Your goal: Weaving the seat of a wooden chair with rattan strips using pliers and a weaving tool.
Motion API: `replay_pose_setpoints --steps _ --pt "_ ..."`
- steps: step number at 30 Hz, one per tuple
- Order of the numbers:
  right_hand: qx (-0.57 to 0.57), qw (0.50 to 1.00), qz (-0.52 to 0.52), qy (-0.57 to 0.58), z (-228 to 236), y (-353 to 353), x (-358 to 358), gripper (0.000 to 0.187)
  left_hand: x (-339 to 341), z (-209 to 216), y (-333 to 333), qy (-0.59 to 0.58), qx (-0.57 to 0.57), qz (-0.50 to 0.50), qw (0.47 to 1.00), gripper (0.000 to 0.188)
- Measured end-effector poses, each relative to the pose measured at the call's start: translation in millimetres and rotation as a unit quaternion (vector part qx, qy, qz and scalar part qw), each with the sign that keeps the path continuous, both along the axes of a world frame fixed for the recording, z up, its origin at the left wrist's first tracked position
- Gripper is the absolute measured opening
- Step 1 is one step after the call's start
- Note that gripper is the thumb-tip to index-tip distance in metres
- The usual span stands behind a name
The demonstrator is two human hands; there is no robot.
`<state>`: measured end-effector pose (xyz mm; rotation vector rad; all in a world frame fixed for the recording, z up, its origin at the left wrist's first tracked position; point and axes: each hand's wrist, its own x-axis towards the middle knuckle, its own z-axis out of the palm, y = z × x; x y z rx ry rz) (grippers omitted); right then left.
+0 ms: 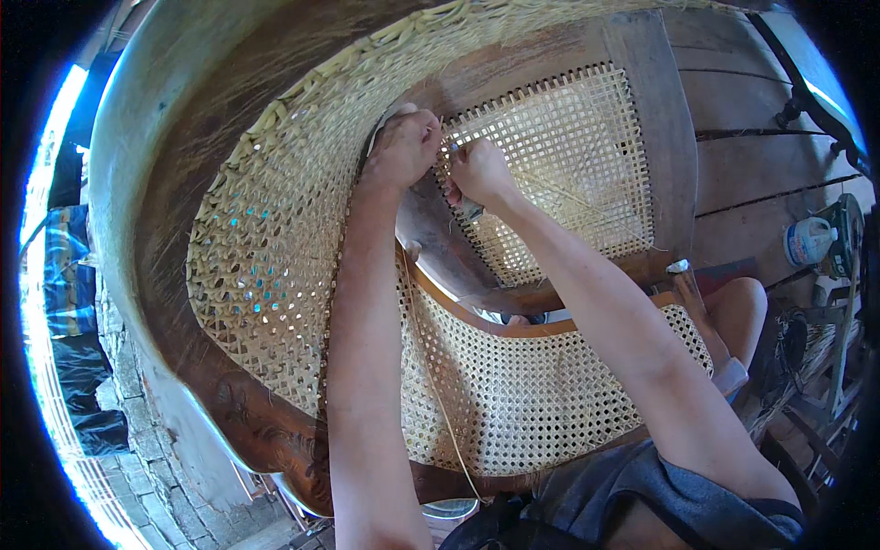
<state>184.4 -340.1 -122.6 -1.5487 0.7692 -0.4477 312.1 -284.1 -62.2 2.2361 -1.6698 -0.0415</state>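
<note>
A wooden chair with woven cane panels fills the view. My left hand (405,149) is closed at the left edge of the square cane panel (573,151), fingertips pressed together. What they pinch is too small to make out, though a pale cane strand (374,137) curves beside that hand. Just to its right, my right hand (483,174) is curled in a fist at the same edge. Something slim and dark shows at its fingers and below its palm, mostly hidden. Both hands work close together, over the row of holes along the panel's wooden frame.
A curved cane back panel (266,229) rises at the left inside a broad wooden rim (151,183). Nearer me is another cane panel (513,394), with a loose strand (440,394) hanging across it. A white jug (808,240) stands at the right, beside a bare knee (741,307).
</note>
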Motion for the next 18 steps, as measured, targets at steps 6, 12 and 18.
replay_pose_setpoints --steps 6,12,18 --pt "0.072 0.997 0.033 0.005 11 -5 -11 0.031 -1 -5 1 -0.026 0.013 -0.030 0.999 0.014" --pt "0.085 0.995 0.053 0.015 13 -6 -11 0.030 5 -3 0 -0.003 -0.006 -0.006 1.000 0.013" --pt "0.093 0.993 0.060 0.038 3 -16 2 0.031 2 -3 -5 -0.012 -0.010 -0.004 1.000 0.012"
